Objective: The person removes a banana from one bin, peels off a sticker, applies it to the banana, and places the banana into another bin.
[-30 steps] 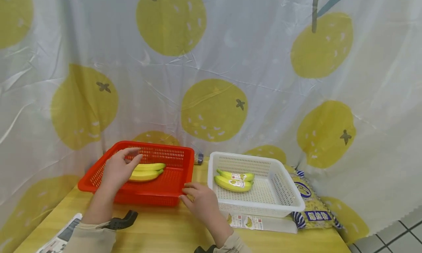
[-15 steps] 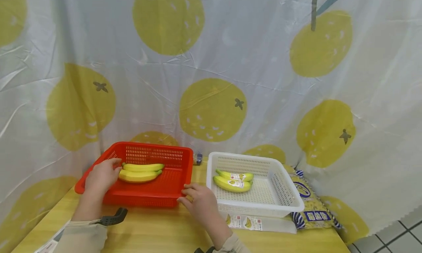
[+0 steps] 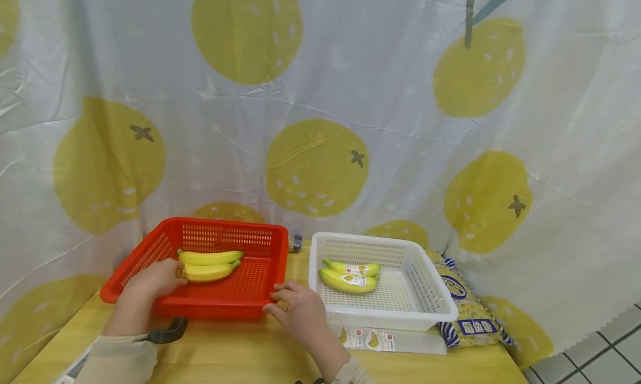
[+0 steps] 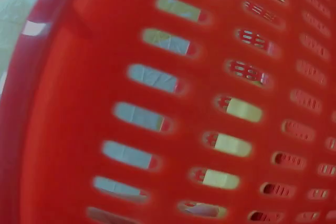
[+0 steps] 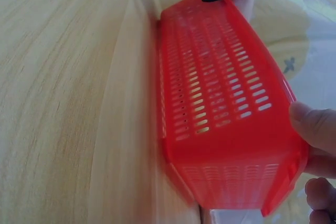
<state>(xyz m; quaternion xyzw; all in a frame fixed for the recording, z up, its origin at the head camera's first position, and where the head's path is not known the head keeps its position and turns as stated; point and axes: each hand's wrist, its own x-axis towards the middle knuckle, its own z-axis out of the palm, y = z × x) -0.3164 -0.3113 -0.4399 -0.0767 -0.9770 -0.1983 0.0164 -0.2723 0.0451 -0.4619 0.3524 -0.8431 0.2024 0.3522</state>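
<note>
Red perforated plastic basket, long axis left-right, sits between the hands: left hand grips its left rim, right hand pinches the near-right corner.

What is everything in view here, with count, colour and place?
red basket: 1, red, left on the table.
bananas in red basket: 2, yellow, toward its left side.
white basket: 1, white, right of the red one.
labelled bananas: 2, yellow-green, in the white basket.
flat packet: 1, white with banana stickers, under the white basket.
printed bag: 1, yellow and blue, right of the white basket.
table: 1, light wood.
curtain: 1, white with yellow fruit, behind.
left hand: on the red basket's left rim, by the bananas.
right hand: grips the red basket's right front corner.
</note>
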